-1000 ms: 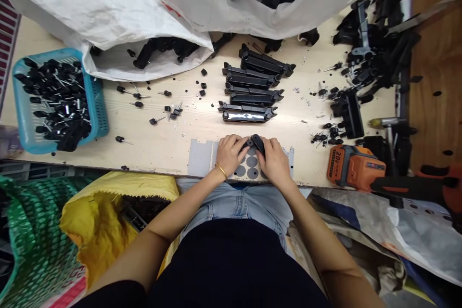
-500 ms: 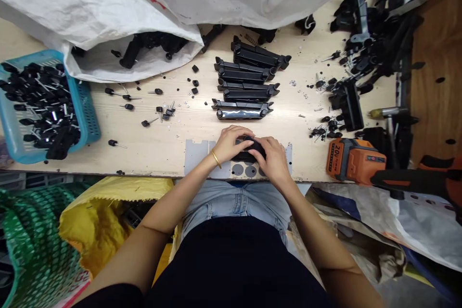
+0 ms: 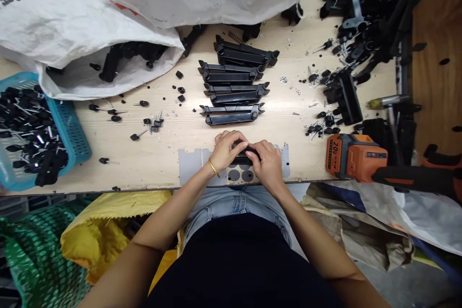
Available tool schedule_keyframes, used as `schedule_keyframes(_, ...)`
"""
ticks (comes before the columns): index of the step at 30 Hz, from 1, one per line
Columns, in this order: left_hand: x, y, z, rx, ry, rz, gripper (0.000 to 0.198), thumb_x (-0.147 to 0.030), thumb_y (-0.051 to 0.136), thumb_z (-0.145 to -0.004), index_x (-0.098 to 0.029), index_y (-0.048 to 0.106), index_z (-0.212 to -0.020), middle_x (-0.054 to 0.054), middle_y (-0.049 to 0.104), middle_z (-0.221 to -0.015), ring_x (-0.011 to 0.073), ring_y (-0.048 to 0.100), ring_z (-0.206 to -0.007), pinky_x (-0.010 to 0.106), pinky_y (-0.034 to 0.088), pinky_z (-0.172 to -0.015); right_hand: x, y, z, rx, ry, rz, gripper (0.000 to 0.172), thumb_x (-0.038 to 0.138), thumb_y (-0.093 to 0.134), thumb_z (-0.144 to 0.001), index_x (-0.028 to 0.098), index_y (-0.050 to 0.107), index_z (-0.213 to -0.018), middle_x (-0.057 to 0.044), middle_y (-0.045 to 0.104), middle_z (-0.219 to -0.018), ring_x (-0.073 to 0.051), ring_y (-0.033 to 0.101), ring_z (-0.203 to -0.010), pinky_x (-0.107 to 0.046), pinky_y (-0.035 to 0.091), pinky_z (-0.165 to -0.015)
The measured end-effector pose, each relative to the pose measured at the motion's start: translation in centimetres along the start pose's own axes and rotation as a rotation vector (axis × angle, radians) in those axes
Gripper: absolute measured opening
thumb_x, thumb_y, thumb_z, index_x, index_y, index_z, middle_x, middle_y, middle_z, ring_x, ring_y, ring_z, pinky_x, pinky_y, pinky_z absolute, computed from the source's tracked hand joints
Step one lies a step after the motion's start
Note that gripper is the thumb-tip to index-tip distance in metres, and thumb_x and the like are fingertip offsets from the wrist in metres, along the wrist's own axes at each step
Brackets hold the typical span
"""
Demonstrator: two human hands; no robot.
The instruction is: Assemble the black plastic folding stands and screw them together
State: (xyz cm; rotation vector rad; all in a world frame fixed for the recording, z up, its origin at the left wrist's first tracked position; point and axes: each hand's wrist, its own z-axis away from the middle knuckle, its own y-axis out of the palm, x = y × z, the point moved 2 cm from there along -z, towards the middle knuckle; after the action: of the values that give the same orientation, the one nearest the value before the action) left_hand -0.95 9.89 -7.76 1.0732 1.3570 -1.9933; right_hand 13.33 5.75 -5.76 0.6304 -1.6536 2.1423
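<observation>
While an elongated black plastic part [image 3: 241,160] is held between the left hand [image 3: 224,151] and the right hand [image 3: 268,162], fingers closed on it from both ends, its long axis is laid left to right just beyond flat grey round discs [image 3: 234,175], neither hand nearer.

The handled part [image 3: 242,159] is black, the basket [image 3: 76,137] turquoise, the bracelet [image 3: 213,168] gold.

I've got a long, pale wood-grain workbench [image 3: 144,173] running across my feed, light glinting off its middle; over at far right, a brown wooden surface [image 3: 433,89] dotted with dark spots [image 3: 444,61]; and there, down low right, grey floor [image 3: 400,281] shows.
</observation>
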Motion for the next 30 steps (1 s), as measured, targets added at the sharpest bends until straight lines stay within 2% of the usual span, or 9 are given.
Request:
schedule_keyframes(5,-0.2,0.0,0.1,-0.018,-0.009,0.016,0.013,-0.029,0.058,-0.089,-0.021,0.063,-0.080,-0.002,0.067,-0.081,0.0160,0.056,-0.084,0.031,0.036,-0.085,0.2,0.4,-0.1,-0.071,-0.021,0.081,0.024,0.032,0.041,-0.096,0.020,0.062,-0.094,-0.004,0.062,-0.090,-0.020,0.053,-0.087,-0.032,0.029,-0.073)
schedule_keyframes(10,-0.7,0.7,-0.6,-0.111,-0.059,-0.026,0.020,-0.026,0.059,-0.089,-0.020,0.062,-0.070,-0.003,0.067,-0.074,0.0157,0.056,-0.082,0.032,0.033,-0.084,0.6,1.0,-0.3,-0.178,-0.040,0.217,0.032,0.032,0.036,-0.099,0.020,0.060,-0.081,-0.003,0.061,-0.080,-0.018,0.051,-0.078,-0.032,0.026,-0.070)
schedule_keyframes(14,-0.9,0.4,-1.0,-0.188,-0.034,-0.006,0.030,-0.026,0.046,-0.096,-0.019,0.063,-0.072,-0.001,0.067,-0.073,0.0147,0.059,-0.077,0.031,0.037,-0.082,0.4,0.7,-0.3,-0.221,0.009,0.082,0.035,0.032,0.034,-0.099,0.019,0.062,-0.084,-0.003,0.064,-0.081,-0.018,0.055,-0.080,-0.033,0.031,-0.075)
schedule_keyframes(18,-1.3,-1.5,1.5,-0.307,0.141,-0.028,0.027,-0.030,0.040,-0.098,-0.017,0.061,-0.086,0.003,0.067,-0.082,0.0146,0.061,-0.079,0.029,0.043,-0.076,-0.7,-0.9,0.1,-0.215,-0.004,-0.226,0.036,0.032,0.031,-0.099,0.020,0.064,-0.096,-0.005,0.067,-0.093,-0.018,0.060,-0.091,-0.033,0.040,-0.081)
schedule_keyframes(21,-1.5,-1.5,4.2,-0.141,0.405,-0.222,0.025,-0.041,0.054,-0.091,-0.017,0.061,-0.093,0.005,0.068,-0.092,0.0188,0.061,-0.088,0.034,0.044,-0.083,-1.4,-1.7,0.6,-0.153,-0.072,-0.210,0.029,0.037,0.042,-0.094,0.019,0.063,-0.105,-0.008,0.066,-0.098,-0.022,0.061,-0.094,-0.036,0.046,-0.083)
schedule_keyframes(23,-1.0,-0.8,5.5,-0.029,0.532,-0.358,0.023,-0.038,0.056,-0.090,-0.017,0.061,-0.100,0.007,0.068,-0.097,0.0204,0.061,-0.091,0.035,0.046,-0.083,-1.5,-1.5,0.8,-0.088,-0.143,-0.139,0.033,0.038,0.050,-0.090,0.018,0.059,-0.115,-0.010,0.064,-0.102,-0.024,0.060,-0.094,-0.039,0.048,-0.083)
schedule_keyframes(24,-0.6,-0.5,5.9,-0.028,0.548,-0.402,0.020,-0.034,0.054,-0.092,-0.017,0.061,-0.102,0.007,0.068,-0.096,0.0199,0.061,-0.089,0.034,0.047,-0.080,-1.5,-1.3,0.8,-0.060,-0.174,-0.105,0.036,0.037,0.051,-0.089,0.018,0.057,-0.120,-0.011,0.063,-0.103,-0.025,0.060,-0.095,-0.040,0.049,-0.082)
schedule_keyframes(27,0.7,-0.3,6.0,-0.194,0.451,-0.355,0.015,-0.024,0.050,-0.094,-0.017,0.062,-0.101,0.005,0.067,-0.085,0.0160,0.060,-0.078,0.029,0.048,-0.072,-1.2,-0.4,0.7,-0.035,-0.207,-0.011,0.040,0.029,0.045,-0.092,0.018,0.050,-0.130,-0.012,0.061,-0.107,-0.026,0.057,-0.099,-0.041,0.051,-0.082)
schedule_keyframes(30,1.8,-0.3,5.6,-0.382,0.294,-0.245,0.020,-0.027,0.054,-0.092,-0.016,0.063,-0.106,0.004,0.064,-0.082,0.0150,0.057,-0.076,0.027,0.048,-0.071,-1.0,0.2,0.7,-0.061,-0.195,0.039,0.041,0.025,0.043,-0.092,0.016,0.048,-0.131,-0.012,0.061,-0.108,-0.026,0.056,-0.099,-0.040,0.051,-0.083)
